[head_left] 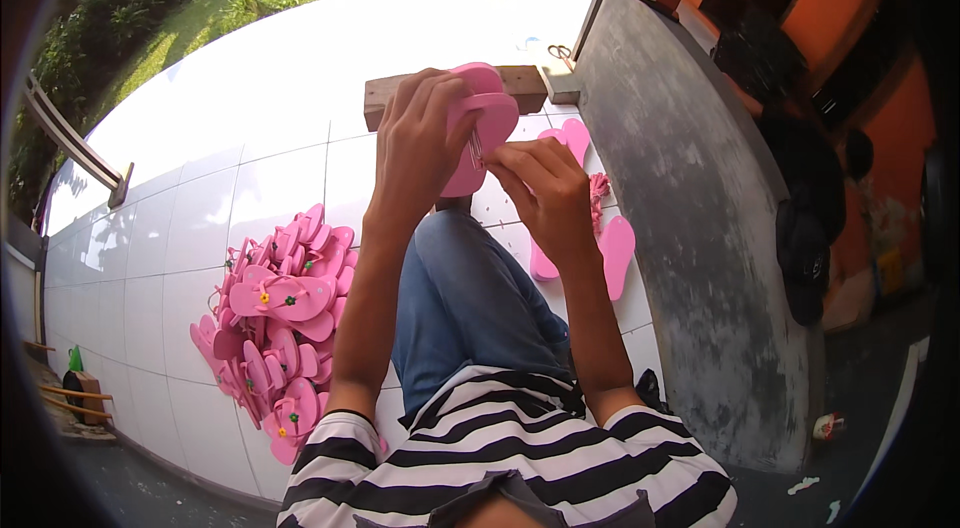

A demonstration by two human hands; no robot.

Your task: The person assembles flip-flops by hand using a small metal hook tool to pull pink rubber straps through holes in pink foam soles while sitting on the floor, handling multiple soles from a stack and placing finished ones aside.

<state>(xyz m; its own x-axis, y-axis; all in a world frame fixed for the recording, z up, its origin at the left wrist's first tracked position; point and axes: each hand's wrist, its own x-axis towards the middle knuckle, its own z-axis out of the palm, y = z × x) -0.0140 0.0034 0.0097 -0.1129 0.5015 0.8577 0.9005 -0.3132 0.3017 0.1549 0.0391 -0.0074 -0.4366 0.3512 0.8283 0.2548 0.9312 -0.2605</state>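
**Nothing legible in view**

Small pale marks, possibly lettering, on the front of a dark cap (pixel 803 253) at the right; too small and blurred to read. Red-and-white patches, perhaps print, on a small container (pixel 827 426) low at the right, near the end of the grey wall (pixel 690 218); likewise too small to make out as words or numbers.

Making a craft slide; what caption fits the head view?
Left hand holding pink flip-flops, right hand at their edge, a flip-flop pile on white tiles.
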